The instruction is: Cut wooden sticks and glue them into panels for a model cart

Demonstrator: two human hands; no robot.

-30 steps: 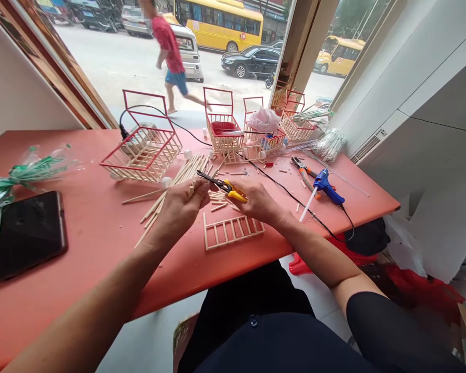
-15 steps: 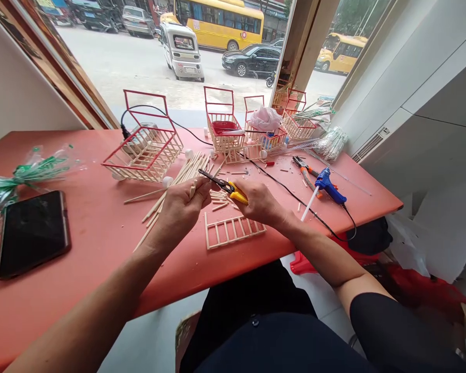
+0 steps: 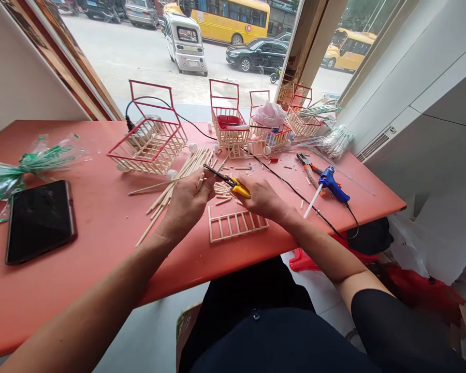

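Note:
My left hand (image 3: pixel 188 202) is closed around a short, pale wooden stick (image 3: pixel 200 181), whose end sticks up beside the thumb. Shears (image 3: pixel 239 187) with yellow handles and slim dark blades are gripped in my right hand (image 3: pixel 261 196). Their blades reach left to the fingers of my left hand, and the exact contact with the stick is hidden. Just below the hands, a ladder-like wooden frame (image 3: pixel 237 239) lies flat on the table. Short cut stick pieces (image 3: pixel 223 201) are scattered behind it, and long wooden sticks (image 3: pixel 155 207) lie in a loose pile behind my left hand.
Small stick-built carts with red rims, one at left (image 3: pixel 118 158), line the back of the red table (image 3: pixel 101 269). To the right are pliers (image 3: pixel 308 167) and a blue glue gun (image 3: pixel 334 186) with its cord. A black phone (image 3: pixel 41 223) lies left, by green-tied plastic bundles (image 3: pixel 42 160).
The camera view has shifted slightly, so the whole scene sits a little higher and further right. Both hands keep their grips, with the shears still at the left fingers.

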